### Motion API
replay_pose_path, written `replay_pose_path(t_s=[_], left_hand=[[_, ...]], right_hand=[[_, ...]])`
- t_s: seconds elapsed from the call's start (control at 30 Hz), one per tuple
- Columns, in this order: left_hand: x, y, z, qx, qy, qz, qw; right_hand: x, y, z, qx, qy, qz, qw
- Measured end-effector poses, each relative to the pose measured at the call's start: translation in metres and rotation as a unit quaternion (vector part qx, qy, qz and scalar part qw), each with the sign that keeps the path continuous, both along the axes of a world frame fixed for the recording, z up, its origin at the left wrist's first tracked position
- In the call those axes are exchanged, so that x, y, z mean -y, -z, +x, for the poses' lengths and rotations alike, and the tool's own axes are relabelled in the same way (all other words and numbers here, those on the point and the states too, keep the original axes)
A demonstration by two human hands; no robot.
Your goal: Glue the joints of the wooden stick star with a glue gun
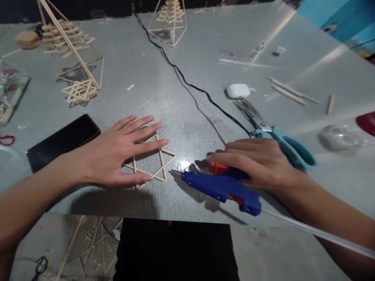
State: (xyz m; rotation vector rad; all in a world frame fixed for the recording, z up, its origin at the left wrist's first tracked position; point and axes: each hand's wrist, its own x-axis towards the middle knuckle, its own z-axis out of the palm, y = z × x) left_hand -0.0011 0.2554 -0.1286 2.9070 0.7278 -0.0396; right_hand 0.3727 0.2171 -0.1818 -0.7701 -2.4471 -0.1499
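Fingers spread, my left hand (117, 150) lies over a six-pointed star of thin wooden sticks (162, 160) on the table. The palm hides the star's left side, and the thumb lies along its lower edge. My right hand (254, 162) is wrapped round the handle of a blue hot glue gun (219, 186) with an orange trigger. The gun's nozzle points left, a short way from the star's right tip. A white glue stick (316, 234) runs out of the gun's back end. Teal-handled scissors (293, 150) lie just beyond my right hand.
A black phone (64, 140) lies left of my left hand. Stacked small stars (79, 93) and stick pyramids (171, 29) stand farther back. A black cord (190, 86) crosses the table (123, 105). A white earbud case (238, 91) and loose sticks (293, 91) lie right.
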Motion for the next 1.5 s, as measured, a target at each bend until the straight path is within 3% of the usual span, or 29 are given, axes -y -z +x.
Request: replay_pose_path(t_s=[0.1, 0.33, 0.93, 1.5], left_hand=[[-0.003, 0.002, 0.001, -0.013, 0.004, -0.018, 1.0], [-0.003, 0.007, 0.005, -0.013, 0.027, -0.029, 0.999], [-0.003, 0.016, 0.008, 0.003, 0.018, -0.072, 0.997], [-0.002, 0.016, 0.011, -0.02, 0.0, -0.089, 0.996]], right_hand=[[-0.001, 0.003, -0.004, 0.007, -0.054, 0.064, 0.996], [-0.002, 0.005, -0.005, 0.031, -0.054, 0.09, 0.994], [0.01, 0.001, -0.005, 0.072, -0.003, 0.008, 0.997], [0.006, -0.013, -0.013, 0.086, -0.066, 0.03, 0.994]])
